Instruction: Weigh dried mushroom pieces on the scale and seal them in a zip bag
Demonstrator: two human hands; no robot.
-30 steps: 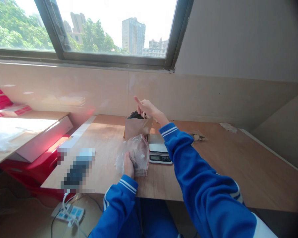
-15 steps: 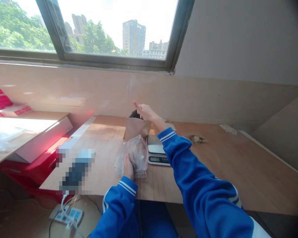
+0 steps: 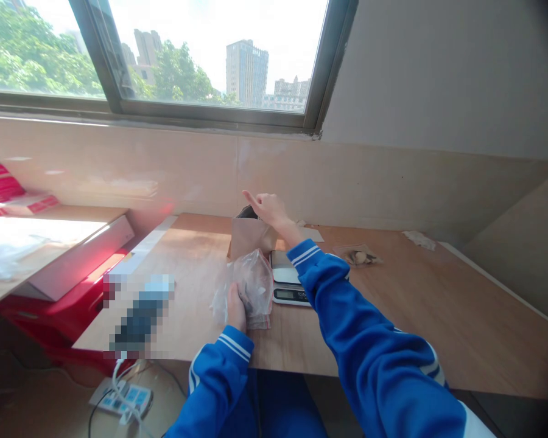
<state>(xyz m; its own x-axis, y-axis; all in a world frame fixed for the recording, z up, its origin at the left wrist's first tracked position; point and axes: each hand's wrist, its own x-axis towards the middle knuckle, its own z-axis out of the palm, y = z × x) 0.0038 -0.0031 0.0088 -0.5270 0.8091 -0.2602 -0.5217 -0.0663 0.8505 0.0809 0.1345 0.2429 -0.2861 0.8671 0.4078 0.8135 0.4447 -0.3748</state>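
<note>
My left hand point(image 3: 236, 308) is closed on clear plastic bags point(image 3: 256, 280) near the front of the table, its thumb lying over them. Behind the bags stands an open brown cardboard box point(image 3: 249, 236) with something dark inside its top. Over the box's right rim is my right hand point(image 3: 271, 208), thumb stretched out to the left and apart from the bent fingers. Those fingertips are partly hidden, and I see nothing held in them. A white digital kitchen scale point(image 3: 285, 271) sits right of the bags, partly behind my right sleeve.
A small clear bag with pale and dark pieces point(image 3: 360, 257) lies to the right of the scale. Farther right is a crumpled white scrap point(image 3: 419, 239). A blurred-out dark object point(image 3: 139, 316) with a cable lies at left, above a power strip point(image 3: 123, 396).
My right hand has risen very slightly at the box, its fingers lifting a little from the opening. My left hand stays on the plastic bags.
</note>
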